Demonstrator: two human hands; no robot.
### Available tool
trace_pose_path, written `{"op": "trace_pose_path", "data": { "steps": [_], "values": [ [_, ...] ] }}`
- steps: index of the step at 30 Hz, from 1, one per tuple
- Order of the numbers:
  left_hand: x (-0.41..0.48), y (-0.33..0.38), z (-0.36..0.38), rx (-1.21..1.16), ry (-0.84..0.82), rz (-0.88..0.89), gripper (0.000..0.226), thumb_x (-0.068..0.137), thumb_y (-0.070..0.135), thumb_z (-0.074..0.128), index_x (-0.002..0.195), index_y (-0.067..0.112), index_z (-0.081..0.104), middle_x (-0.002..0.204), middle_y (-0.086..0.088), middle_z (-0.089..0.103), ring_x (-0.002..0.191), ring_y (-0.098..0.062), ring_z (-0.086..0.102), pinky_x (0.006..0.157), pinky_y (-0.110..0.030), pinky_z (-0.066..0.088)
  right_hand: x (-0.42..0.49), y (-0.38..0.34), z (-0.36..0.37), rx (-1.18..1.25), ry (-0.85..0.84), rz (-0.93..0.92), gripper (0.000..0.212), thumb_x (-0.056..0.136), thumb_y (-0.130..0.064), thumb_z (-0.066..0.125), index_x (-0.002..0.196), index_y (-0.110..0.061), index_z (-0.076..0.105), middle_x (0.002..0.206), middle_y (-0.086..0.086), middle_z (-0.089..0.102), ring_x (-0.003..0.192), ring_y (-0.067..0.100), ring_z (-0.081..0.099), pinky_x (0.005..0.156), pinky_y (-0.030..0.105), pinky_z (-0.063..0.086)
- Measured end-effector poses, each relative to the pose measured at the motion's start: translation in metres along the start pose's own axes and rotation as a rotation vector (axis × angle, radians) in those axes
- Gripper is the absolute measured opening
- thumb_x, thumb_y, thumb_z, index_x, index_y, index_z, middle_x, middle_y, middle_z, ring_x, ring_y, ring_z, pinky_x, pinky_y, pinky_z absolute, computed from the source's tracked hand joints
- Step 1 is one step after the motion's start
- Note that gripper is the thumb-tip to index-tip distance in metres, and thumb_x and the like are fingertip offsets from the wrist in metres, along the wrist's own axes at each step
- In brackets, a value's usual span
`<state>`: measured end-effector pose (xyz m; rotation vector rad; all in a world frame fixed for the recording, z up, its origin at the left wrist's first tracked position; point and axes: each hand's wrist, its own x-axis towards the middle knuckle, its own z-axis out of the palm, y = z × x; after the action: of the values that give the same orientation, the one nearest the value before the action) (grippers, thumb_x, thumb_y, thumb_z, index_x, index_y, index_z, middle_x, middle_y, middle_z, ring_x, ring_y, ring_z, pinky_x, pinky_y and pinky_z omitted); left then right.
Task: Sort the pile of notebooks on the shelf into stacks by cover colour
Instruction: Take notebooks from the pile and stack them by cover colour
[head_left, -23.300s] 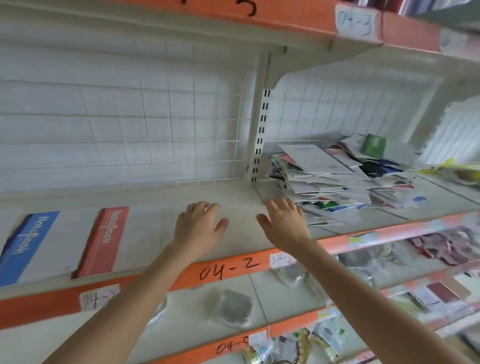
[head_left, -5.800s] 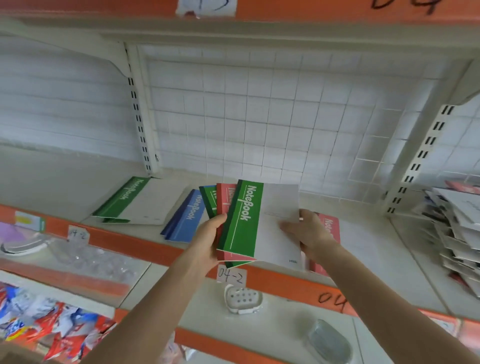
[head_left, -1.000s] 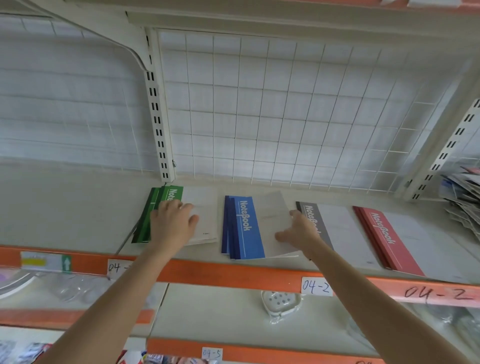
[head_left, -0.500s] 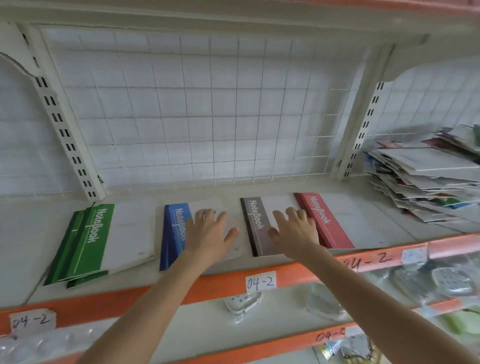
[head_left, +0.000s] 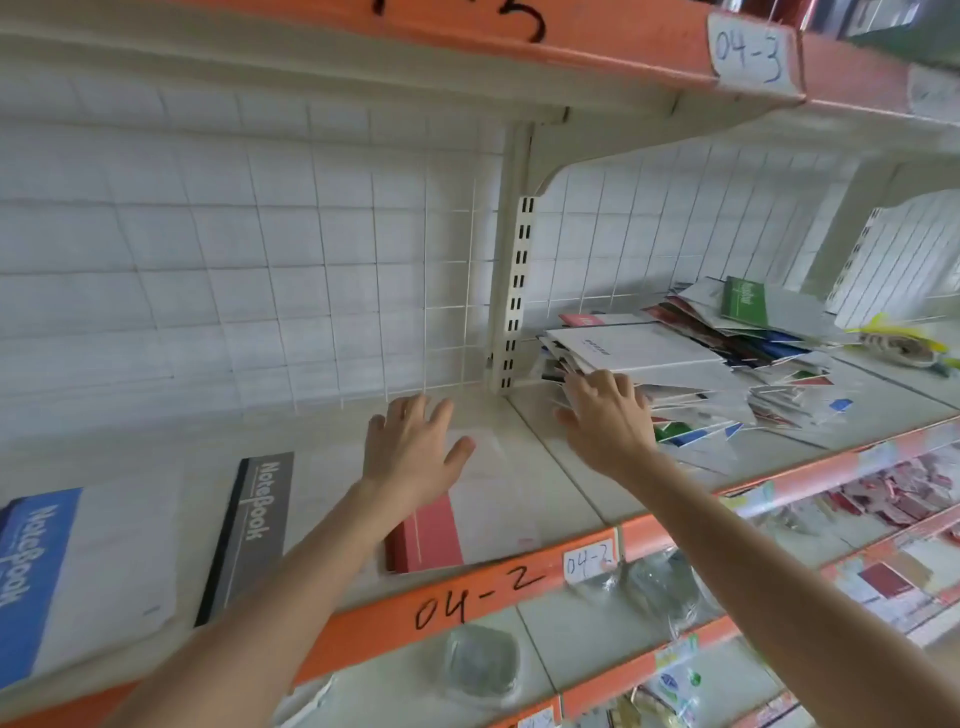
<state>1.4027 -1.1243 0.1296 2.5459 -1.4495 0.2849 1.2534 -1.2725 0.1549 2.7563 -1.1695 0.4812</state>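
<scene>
Views: a single view is supplied, taken by a wide-angle camera worn on the head.
Landmark: the slotted upright (head_left: 514, 296) is taken as reference and is seen just right of frame centre.
Facing: the camera is pointed forward into the shelving and is rolled, so the orange shelf edge (head_left: 395, 618) below the upright is seen rising to the right.
Height: the board at the upright's foot is viewed from above, the upper shelf (head_left: 311, 78) from beneath.
Nearness: close, at arm's reach. The left hand (head_left: 410, 457) is framed left of the upright's foot, the right hand (head_left: 608, 421) right of it.
Coverage: the grey notebook (head_left: 249, 530) is taken in left of the upright, the pile of notebooks (head_left: 675, 358) right of it.
</scene>
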Motion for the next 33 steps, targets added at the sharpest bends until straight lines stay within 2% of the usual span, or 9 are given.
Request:
{"op": "trace_pose_path", "data": {
  "steps": [7, 9, 11, 14, 20, 23, 26, 30, 33],
  "values": [
    [0.039, 0.064, 0.008, 0.001, 0.059, -0.007, 0.057, 0.096, 0.05, 0.031, 0.144, 0.019, 0.032, 0.145, -0.007, 0.035, 0.135, -0.025, 0.028, 0.105, -0.04, 0.03, 0.059, 0.058, -0.013, 0.173, 0.142, 0.057, 0.039, 0.096, -0.032, 0.042, 0.129, -0.014, 0.052, 0.129, 0.013, 0.048, 0.121, 0.031, 0.039, 0.096, 0.039, 0.034],
    [0.043, 0.071, 0.011, 0.014, 0.059, -0.023, 0.057, 0.096, 0.05, 0.03, 0.144, 0.019, 0.031, 0.145, -0.007, 0.035, 0.135, -0.025, 0.028, 0.106, -0.039, 0.031, 0.075, 0.065, -0.013, 0.166, 0.082, 0.043, 0.043, 0.095, -0.036, 0.044, 0.132, -0.016, 0.049, 0.135, 0.011, 0.045, 0.126, 0.03, 0.036, 0.1, 0.04, 0.032],
    [0.046, 0.076, 0.014, 0.018, 0.058, -0.044, 0.056, 0.096, 0.05, 0.03, 0.144, 0.019, 0.032, 0.145, -0.007, 0.034, 0.135, -0.025, 0.027, 0.105, -0.039, 0.031, 0.087, 0.071, -0.01, 0.16, -0.076, 0.042, 0.05, 0.093, -0.042, 0.045, 0.137, -0.019, 0.042, 0.139, 0.01, 0.04, 0.129, 0.03, 0.033, 0.102, 0.042, 0.031],
    [0.051, 0.082, 0.017, 0.015, 0.056, -0.068, 0.054, 0.097, 0.049, 0.03, 0.142, 0.019, 0.034, 0.143, -0.005, 0.036, 0.133, -0.024, 0.029, 0.103, -0.038, 0.031, 0.094, 0.073, -0.001, 0.113, -0.26, 0.024, 0.05, 0.091, -0.046, 0.039, 0.133, -0.019, 0.043, 0.133, 0.012, 0.045, 0.123, 0.03, 0.04, 0.099, 0.042, 0.032],
    [0.055, 0.091, 0.021, -0.011, 0.068, -0.073, 0.052, 0.097, 0.047, 0.03, 0.139, 0.019, 0.039, 0.14, -0.003, 0.041, 0.13, -0.023, 0.033, 0.101, -0.035, 0.033, 0.085, 0.068, 0.01, -0.01, -0.115, -0.058, 0.044, 0.092, -0.045, 0.039, 0.126, -0.019, 0.047, 0.123, 0.009, 0.049, 0.116, 0.029, 0.043, 0.094, 0.042, 0.036],
    [0.054, 0.097, 0.021, -0.174, 0.01, -0.102, 0.047, 0.098, 0.043, 0.035, 0.136, 0.016, 0.044, 0.138, -0.005, 0.046, 0.129, -0.026, 0.037, 0.101, -0.036, 0.036, 0.082, 0.064, 0.015, -0.041, 0.008, -0.097, 0.037, 0.095, -0.034, 0.037, 0.127, -0.017, 0.047, 0.119, 0.01, 0.054, 0.113, 0.03, 0.047, 0.089, 0.038, 0.04],
    [0.054, 0.1, 0.022, -0.383, -0.044, -0.173, 0.048, 0.098, 0.043, 0.037, 0.138, 0.017, 0.043, 0.141, -0.006, 0.044, 0.127, -0.026, 0.041, 0.102, -0.037, 0.037, 0.081, 0.064, 0.013, 0.018, 0.12, -0.166, 0.03, 0.099, -0.023, 0.033, 0.119, -0.012, 0.053, 0.106, 0.011, 0.059, 0.099, 0.031, 0.053, 0.069, 0.031, 0.038],
    [0.055, 0.095, 0.018, -0.71, -0.017, -0.241, 0.057, 0.097, 0.038, 0.044, 0.147, 0.019, 0.026, 0.152, -0.005, 0.031, 0.138, -0.021, 0.032, 0.108, -0.031, 0.028, 0.068, 0.06, -0.006, 0.351, 0.265, -0.376, 0.032, 0.098, -0.027, 0.034, 0.092, -0.007, 0.058, 0.078, 0.013, 0.059, 0.074, 0.035, 0.055, 0.058, 0.03, 0.031],
    [0.054, 0.09, 0.007, -1.152, 0.079, -0.371, 0.077, 0.092, 0.039, 0.054, 0.151, 0.026, 0.005, 0.156, -0.002, 0.02, 0.142, -0.016, 0.024, 0.111, -0.033, 0.022, 0.048, 0.051, -0.032, 0.697, 0.375, -0.482, 0.023, 0.088, -0.025, 0.034, 0.069, -0.016, 0.045, 0.051, 0.003, 0.041, 0.054, 0.032, 0.043, 0.047, 0.029, 0.026]
  ]
}}
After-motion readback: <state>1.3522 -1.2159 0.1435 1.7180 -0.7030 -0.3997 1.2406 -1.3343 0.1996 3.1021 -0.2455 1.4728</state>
